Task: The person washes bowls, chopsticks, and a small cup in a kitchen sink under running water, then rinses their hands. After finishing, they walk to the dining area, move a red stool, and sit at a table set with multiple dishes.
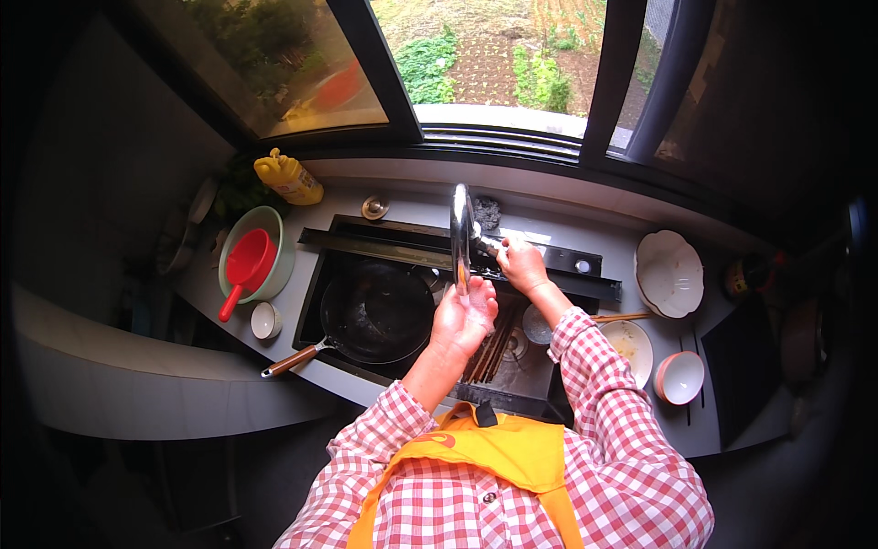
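Observation:
Under the spout of the chrome faucet [461,226], my left hand [466,319] is held palm up, with water on the palm and nothing gripped. My right hand [523,266] is closed on the faucet's lever [488,245]. Below my hands, several wooden chopsticks [490,353] lie in the sink [531,384] near its drain. A black wok [374,312] with a wooden handle rests over the left side of the sink. Beside my right forearm sits a small bowl [537,324], partly hidden by the sleeve.
At left stand a green basin [285,257] holding a red ladle [250,261], a small white cup [265,320] and a yellow bottle [295,182]. At right are a scalloped bowl [669,274], a soiled dish [634,346] and a pink-rimmed bowl [680,379]. A scouring pad [487,213] lies behind the faucet.

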Demonstrator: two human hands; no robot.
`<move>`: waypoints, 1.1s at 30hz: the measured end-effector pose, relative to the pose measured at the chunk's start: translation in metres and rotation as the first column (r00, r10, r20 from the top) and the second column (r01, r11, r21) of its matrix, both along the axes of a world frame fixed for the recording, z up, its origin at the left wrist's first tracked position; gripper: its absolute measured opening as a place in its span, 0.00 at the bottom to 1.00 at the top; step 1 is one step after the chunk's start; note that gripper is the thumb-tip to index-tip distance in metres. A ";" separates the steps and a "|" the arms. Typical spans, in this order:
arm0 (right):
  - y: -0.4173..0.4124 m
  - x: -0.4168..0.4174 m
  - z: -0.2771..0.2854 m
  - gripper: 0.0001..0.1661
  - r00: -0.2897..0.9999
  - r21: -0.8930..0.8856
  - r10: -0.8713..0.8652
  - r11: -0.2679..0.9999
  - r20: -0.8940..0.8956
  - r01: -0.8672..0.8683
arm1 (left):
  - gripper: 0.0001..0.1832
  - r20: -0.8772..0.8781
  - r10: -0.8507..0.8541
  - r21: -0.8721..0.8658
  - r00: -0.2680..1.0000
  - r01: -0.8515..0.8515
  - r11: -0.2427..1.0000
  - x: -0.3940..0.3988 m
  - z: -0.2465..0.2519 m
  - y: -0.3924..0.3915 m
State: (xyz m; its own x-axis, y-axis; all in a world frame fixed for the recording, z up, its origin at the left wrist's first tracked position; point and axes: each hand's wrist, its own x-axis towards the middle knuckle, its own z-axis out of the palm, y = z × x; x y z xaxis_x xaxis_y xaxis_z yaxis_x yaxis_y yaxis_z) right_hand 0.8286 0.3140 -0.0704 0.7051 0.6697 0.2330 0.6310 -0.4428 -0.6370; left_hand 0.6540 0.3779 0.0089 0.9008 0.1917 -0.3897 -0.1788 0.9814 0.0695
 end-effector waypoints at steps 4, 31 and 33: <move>0.004 -0.002 0.004 0.11 0.999 0.029 -0.022 0.999 0.034 0.021 | 0.17 -0.017 -0.006 0.003 1.000 0.006 1.000 0.000 0.001 -0.001; 0.006 -0.007 0.004 0.12 0.994 -0.043 -0.010 0.999 0.106 0.015 | 0.13 -0.083 0.023 0.114 0.996 -0.013 0.993 0.000 0.007 -0.002; 0.006 -0.006 0.003 0.12 0.994 -0.034 -0.010 0.999 0.110 0.014 | 0.14 -0.097 0.029 0.121 0.995 -0.017 0.993 0.000 0.008 -0.002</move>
State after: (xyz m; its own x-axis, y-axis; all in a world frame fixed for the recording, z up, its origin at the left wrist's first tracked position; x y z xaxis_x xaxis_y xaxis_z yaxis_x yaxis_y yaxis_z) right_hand 0.8225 0.3200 -0.0678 0.6847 0.6701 0.2866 0.6908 -0.4713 -0.5484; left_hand 0.6537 0.3757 0.0167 0.8541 0.2622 -0.4492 -0.1874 0.9607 0.2047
